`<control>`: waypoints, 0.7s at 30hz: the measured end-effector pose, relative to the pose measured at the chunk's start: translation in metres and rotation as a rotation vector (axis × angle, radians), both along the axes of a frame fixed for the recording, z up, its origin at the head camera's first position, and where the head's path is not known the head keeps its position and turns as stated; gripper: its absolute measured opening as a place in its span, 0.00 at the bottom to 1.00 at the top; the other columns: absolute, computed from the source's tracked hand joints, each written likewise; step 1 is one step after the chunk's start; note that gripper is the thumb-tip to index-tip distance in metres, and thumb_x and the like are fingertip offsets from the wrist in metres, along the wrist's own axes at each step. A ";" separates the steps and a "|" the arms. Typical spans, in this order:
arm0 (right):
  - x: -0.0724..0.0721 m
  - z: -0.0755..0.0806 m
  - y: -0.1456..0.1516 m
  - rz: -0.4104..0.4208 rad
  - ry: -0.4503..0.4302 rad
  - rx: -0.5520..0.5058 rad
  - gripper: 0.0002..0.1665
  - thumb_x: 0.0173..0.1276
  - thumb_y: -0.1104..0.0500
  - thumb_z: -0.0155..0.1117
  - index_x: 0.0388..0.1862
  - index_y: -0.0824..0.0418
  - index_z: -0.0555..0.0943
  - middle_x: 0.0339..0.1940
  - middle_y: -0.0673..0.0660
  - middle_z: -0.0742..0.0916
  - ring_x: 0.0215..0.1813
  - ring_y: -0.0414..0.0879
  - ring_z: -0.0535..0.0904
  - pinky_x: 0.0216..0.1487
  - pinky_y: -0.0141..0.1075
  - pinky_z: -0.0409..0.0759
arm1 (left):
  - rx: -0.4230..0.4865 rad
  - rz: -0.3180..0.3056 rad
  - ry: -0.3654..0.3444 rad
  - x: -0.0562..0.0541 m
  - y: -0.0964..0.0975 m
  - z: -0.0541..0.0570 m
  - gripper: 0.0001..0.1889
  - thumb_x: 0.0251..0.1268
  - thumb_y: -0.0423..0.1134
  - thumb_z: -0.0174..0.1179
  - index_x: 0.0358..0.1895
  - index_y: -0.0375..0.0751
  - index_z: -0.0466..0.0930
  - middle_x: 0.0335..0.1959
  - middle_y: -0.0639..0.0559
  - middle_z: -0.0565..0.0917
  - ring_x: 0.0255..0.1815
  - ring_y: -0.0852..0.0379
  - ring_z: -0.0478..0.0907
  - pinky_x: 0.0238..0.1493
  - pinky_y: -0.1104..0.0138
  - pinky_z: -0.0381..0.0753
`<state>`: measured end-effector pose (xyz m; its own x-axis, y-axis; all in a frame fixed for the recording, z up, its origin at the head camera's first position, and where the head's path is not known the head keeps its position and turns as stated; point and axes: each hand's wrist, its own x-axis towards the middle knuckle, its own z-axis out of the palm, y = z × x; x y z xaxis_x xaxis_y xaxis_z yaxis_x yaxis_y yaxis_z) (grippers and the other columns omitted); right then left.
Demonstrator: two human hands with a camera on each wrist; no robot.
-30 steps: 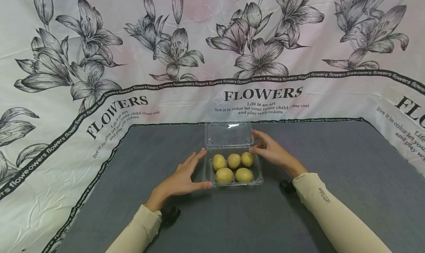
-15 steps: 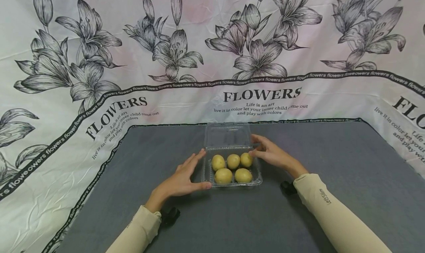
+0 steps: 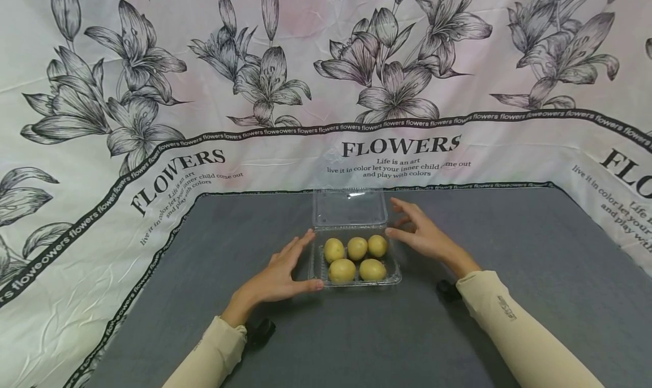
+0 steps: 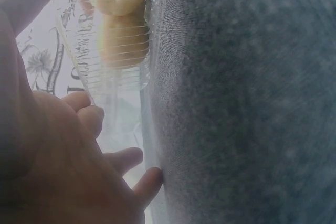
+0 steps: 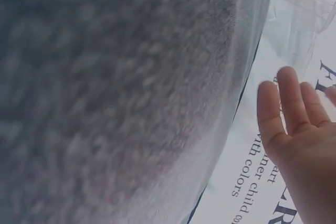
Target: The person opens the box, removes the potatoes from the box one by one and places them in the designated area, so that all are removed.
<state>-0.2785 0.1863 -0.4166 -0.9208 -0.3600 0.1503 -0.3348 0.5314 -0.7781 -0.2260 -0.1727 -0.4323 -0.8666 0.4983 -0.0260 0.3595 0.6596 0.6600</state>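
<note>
A clear plastic clamshell box (image 3: 316, 283) sits on the table with its lid (image 3: 349, 208) raised at the back. Inside lie several round yellow-green fruits (image 3: 342, 270), in a back row and a front row. My left hand (image 3: 275, 276) is at the box's left side, fingers spread, the thumb by the front left corner and the fingertips by the back left corner. The left wrist view shows a fruit (image 4: 123, 43) through the ribbed side wall. My right hand (image 3: 420, 233) hovers just off the right side, fingers loosely extended, holding nothing.
A grey cloth (image 3: 326, 343) covers the table. Behind it hangs a white curtain (image 3: 285, 14) printed with flowers and lettering. Below each wrist shows a small dark device, such as the left one (image 3: 262, 332).
My right hand has come away from the box's right edge, shifting slightly right, and its fingers have opened out. The left hand, box and fruits stay about where they were.
</note>
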 end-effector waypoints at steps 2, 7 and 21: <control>0.001 -0.001 0.001 0.003 0.039 0.013 0.46 0.76 0.51 0.64 0.84 0.55 0.53 0.74 0.68 0.67 0.67 0.65 0.73 0.64 0.61 0.74 | -0.001 0.002 -0.002 0.000 0.000 0.000 0.56 0.60 0.65 0.68 0.84 0.63 0.38 0.85 0.63 0.42 0.87 0.44 0.36 0.78 0.32 0.40; 0.006 0.000 0.002 0.031 0.154 0.013 0.43 0.72 0.54 0.69 0.81 0.55 0.62 0.71 0.66 0.73 0.63 0.62 0.74 0.62 0.61 0.74 | -0.001 0.004 -0.005 0.000 0.000 -0.001 0.56 0.60 0.65 0.67 0.84 0.65 0.38 0.85 0.63 0.42 0.87 0.45 0.36 0.78 0.32 0.40; 0.028 0.005 -0.005 0.123 0.312 0.048 0.35 0.59 0.56 0.80 0.67 0.54 0.80 0.56 0.58 0.86 0.54 0.55 0.75 0.53 0.53 0.75 | -0.002 0.000 -0.012 0.001 0.000 0.000 0.56 0.61 0.65 0.67 0.84 0.64 0.38 0.85 0.64 0.40 0.87 0.45 0.36 0.78 0.33 0.39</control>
<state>-0.2510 0.1816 -0.4119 -0.7824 -0.4787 0.3984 -0.6166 0.5059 -0.6032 -0.2255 -0.1724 -0.4324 -0.8662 0.4983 -0.0374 0.3515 0.6606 0.6634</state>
